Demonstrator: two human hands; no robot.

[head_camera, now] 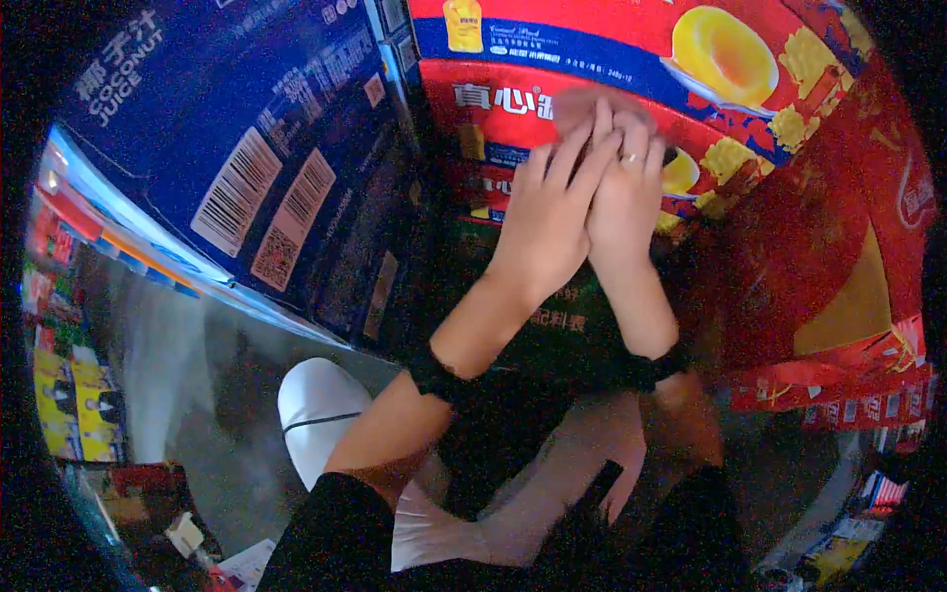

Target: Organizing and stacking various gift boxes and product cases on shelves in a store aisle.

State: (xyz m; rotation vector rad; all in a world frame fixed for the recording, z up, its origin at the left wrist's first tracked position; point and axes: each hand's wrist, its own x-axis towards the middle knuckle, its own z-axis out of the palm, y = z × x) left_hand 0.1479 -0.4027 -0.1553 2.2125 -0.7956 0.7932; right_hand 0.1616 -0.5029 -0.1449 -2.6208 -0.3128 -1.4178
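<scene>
My left hand and my right hand are close together, backs up, their fingers overlapping. They are in front of stacked red cartons printed with yellow fruit and a blue band. A ring circles a finger of my right hand. Beyond the fingertips is a blurred, pale pinkish patch; I cannot tell what it is or whether either hand grips it. Dark bands, one at my left wrist and one at my right, sit below the hands.
A tall blue carton with barcodes stands on the left, beside the red stack. On the right is a red carton or bag with a tan panel. Grey floor shows at lower left, with yellow printed packs beyond. A white rounded object lies near my left forearm.
</scene>
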